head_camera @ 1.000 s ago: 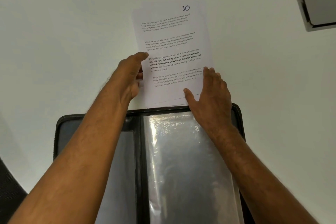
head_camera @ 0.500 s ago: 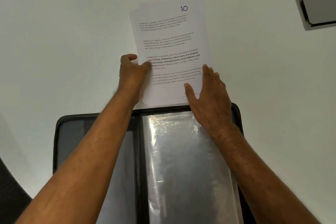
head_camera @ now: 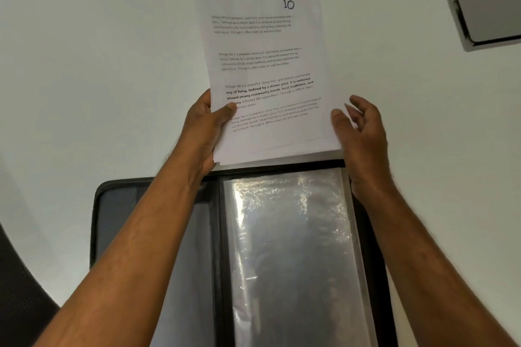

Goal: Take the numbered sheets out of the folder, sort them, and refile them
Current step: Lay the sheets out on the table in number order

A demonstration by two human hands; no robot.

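White tabletop (head_camera: 98, 65) carries a black folder (head_camera: 97, 222) lying open, its clear plastic sleeves (head_camera: 290, 248) glinting and apparently empty. Just beyond its top edge sits the stack of numbered sheets (head_camera: 267, 65), sheet 10 on top, its near edges slightly uneven. The left hand (head_camera: 201, 127) pinches the stack's left edge, thumb on the page; the right hand (head_camera: 361, 132) has its thumb at the right edge, fingers loosely spread. Removal looks finished; sorting seems next, which calls for squaring the stack and fanning out the numbers.
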